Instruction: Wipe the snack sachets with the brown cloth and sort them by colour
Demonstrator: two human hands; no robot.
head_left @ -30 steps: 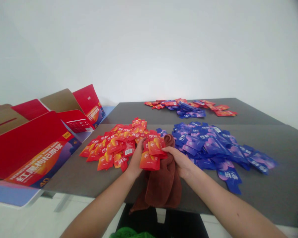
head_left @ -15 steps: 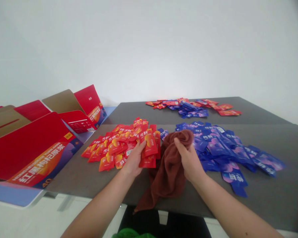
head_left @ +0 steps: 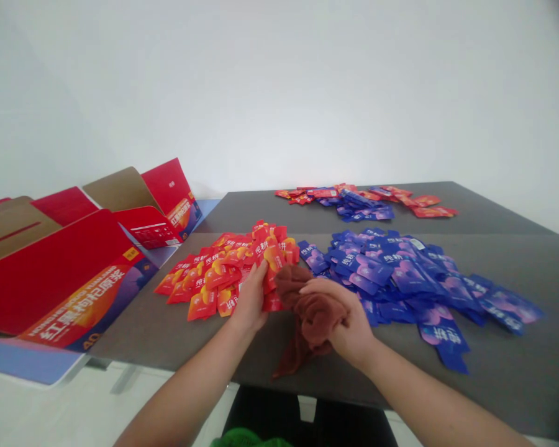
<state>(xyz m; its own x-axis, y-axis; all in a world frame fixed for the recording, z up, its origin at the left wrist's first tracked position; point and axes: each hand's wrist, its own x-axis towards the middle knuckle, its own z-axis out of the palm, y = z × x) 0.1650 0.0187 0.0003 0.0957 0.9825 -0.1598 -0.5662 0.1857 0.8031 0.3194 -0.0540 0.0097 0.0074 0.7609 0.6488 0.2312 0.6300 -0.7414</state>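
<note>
Between the fingers of my left hand [head_left: 253, 298] is a red sachet [head_left: 271, 256] with an orange print, held upright; part of more red foil shows beneath it. My right hand [head_left: 349, 316] is closed around a bunched brown cloth [head_left: 314, 313], whose front edge meets the held sachet. A loose tail of the cloth hangs down to the table. Left of my left hand lies a heap of red sachets [head_left: 214, 273]. Beyond and to the right of my right hand spreads a heap of blue sachets [head_left: 395, 267].
On the far part of the dark table [head_left: 507, 366] lies a mixed row of red and blue sachets [head_left: 361, 202]. Open red cartons [head_left: 69, 267] with brown insides stand at the left, on a blue surface [head_left: 32, 363]. A white wall rises behind.
My right hand has moved left with the brown cloth and brought it against the sachet. The cloth is more bunched, and the blue sachets behind it show more. My left hand keeps its hold.
</note>
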